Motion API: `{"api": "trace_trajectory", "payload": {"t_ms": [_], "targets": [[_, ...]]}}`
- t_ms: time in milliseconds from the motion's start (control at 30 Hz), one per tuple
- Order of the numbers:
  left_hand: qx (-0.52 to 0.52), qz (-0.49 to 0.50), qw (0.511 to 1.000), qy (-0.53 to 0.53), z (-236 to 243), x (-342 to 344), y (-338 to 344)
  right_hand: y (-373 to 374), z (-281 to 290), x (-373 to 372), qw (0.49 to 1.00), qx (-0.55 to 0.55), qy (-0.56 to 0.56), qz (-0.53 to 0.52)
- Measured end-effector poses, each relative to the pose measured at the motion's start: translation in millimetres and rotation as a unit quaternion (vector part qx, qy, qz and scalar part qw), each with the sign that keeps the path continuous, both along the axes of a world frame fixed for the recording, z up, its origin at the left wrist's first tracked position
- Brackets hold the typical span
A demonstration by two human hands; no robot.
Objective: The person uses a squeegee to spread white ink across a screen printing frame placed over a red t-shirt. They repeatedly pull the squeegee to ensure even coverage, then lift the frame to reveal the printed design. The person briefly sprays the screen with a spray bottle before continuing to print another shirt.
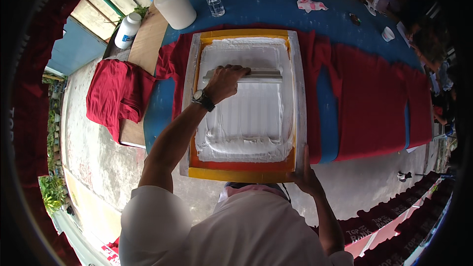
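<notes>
A rectangular screen frame [246, 174] with yellow and orange edging lies over red garments on the blue table, its mesh [246, 111] smeared with thick white paste. My left hand [227, 79], with a watch on the wrist, is closed on a long pale squeegee [263, 77] lying across the upper part of the mesh. My right hand [305, 177] grips the lower right corner of the frame; its fingers are partly hidden behind the edge.
The blue table [256, 0] carries a white jar [175, 7], spray bottle [215, 5], stained cloth [310, 5] and small cup [388, 34]. Folded red garments [113, 93] and a white bottle [127, 32] sit left. Flat red garments [369, 108] lie right; people [426, 44] are at the far right.
</notes>
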State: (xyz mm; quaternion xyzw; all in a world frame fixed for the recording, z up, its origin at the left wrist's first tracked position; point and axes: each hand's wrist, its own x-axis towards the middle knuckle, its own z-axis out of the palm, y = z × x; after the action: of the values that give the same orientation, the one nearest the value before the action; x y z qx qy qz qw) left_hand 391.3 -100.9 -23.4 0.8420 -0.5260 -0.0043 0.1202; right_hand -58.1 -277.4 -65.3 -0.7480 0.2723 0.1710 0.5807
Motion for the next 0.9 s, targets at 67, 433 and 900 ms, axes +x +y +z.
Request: {"api": "trace_trajectory", "payload": {"t_ms": [67,433,900], "targets": [[0.002,-0.004,1.0,0.0,5,-46,21,0,2,1,1.0,0.028,-0.009,-0.006],[-0.063,0.031,0.995,0.065,12,-239,112,4,-6,-1,0.994,-0.018,-0.107,-0.011],[-0.066,0.054,0.993,0.08,-16,-270,129,4,-2,-1,0.994,0.026,-0.105,-0.016]]}}
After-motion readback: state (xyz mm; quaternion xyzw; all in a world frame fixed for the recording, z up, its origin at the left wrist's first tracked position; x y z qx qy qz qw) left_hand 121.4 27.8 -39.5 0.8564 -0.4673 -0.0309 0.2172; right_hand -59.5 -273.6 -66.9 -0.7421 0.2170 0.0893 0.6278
